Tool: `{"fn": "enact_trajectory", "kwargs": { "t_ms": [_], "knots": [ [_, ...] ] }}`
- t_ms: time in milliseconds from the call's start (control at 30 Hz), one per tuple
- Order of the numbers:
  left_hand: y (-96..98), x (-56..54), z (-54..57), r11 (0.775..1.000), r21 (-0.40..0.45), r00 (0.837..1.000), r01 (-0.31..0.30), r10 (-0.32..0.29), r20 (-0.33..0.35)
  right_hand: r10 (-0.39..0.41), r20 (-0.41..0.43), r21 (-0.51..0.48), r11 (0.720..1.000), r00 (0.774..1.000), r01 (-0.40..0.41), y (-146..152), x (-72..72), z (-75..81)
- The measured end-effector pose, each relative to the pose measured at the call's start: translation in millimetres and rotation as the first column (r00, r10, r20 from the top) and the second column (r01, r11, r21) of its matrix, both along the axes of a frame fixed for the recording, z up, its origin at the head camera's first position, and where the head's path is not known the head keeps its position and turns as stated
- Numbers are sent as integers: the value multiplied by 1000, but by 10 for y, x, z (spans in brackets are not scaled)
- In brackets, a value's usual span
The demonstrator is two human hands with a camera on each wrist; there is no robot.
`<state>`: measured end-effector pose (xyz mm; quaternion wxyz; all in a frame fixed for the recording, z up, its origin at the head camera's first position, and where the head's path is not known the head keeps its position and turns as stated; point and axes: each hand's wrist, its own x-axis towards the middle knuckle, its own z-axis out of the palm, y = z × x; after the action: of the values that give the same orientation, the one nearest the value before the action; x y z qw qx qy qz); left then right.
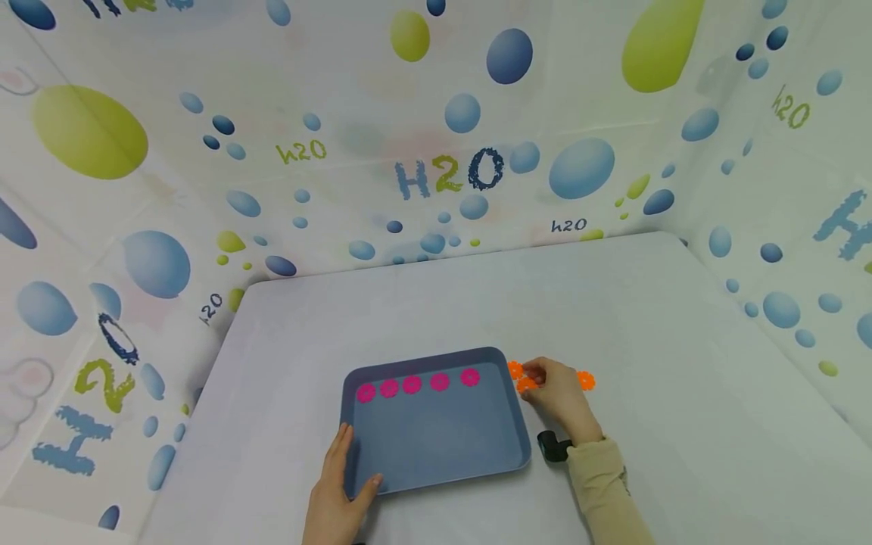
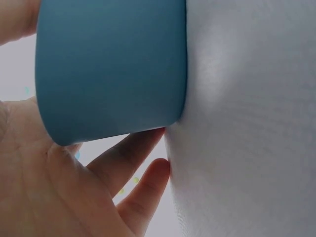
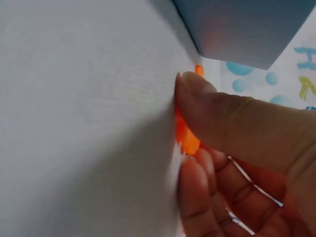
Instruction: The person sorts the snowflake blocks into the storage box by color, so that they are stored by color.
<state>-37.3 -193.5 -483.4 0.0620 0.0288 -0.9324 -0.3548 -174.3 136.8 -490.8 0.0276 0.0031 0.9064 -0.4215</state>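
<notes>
A blue-grey rectangular tray (image 1: 436,443) lies on the white table, a row of several pink scalloped discs (image 1: 412,384) along its far side. My left hand (image 1: 335,488) rests at the tray's near left corner, fingers extended along the left wall and thumb at the near rim. In the left wrist view, the hand (image 2: 64,182) spans the outer wall. Just right of the tray, my right hand (image 1: 555,390) pinches an orange scalloped disc (image 3: 186,138) low at the tabletop. Another orange disc (image 1: 515,369) lies beside the tray's right rim, partly behind the fingertips.
One more orange disc (image 1: 586,380) shows to the right of the right hand, partly covered by it. A black wrist device (image 1: 553,446) sits at the right sleeve. Walls printed with blue and green drops (image 1: 450,113) stand behind and at both sides of the table.
</notes>
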Motion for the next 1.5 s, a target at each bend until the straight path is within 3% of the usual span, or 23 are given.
{"fn": "enact_trajectory", "kwargs": {
  "t_ms": [167,400,567,633,833,967,1233,1500],
  "knots": [
    [-3,-2,-2,1000,0,1000,1,-1,-3,4,30,71,997,1000,-6,15,0,63],
    [-20,-5,-22,1000,-1,1000,13,-13,-24,-33,179,53,998,983,24,123,-2,153],
    [-19,-5,-24,1000,7,1000,12,-11,-15,-8,239,89,996,971,-14,182,-2,172],
    [-16,-6,-20,1000,10,1000,10,-10,-10,6,262,72,997,965,-26,200,6,166],
    [-10,-2,-18,1000,-4,1000,5,-5,-1,31,333,-106,994,943,4,254,37,202],
    [-13,-3,-20,1000,-6,1000,4,-4,-22,47,309,-153,988,950,1,237,11,315],
    [-17,-2,-3,1000,12,1000,11,-11,2,169,246,-258,961,954,-104,-9,-91,555],
    [-16,0,-21,1000,10,1000,12,-12,-8,226,197,-379,915,954,-138,-409,-178,530]
  ]
}}
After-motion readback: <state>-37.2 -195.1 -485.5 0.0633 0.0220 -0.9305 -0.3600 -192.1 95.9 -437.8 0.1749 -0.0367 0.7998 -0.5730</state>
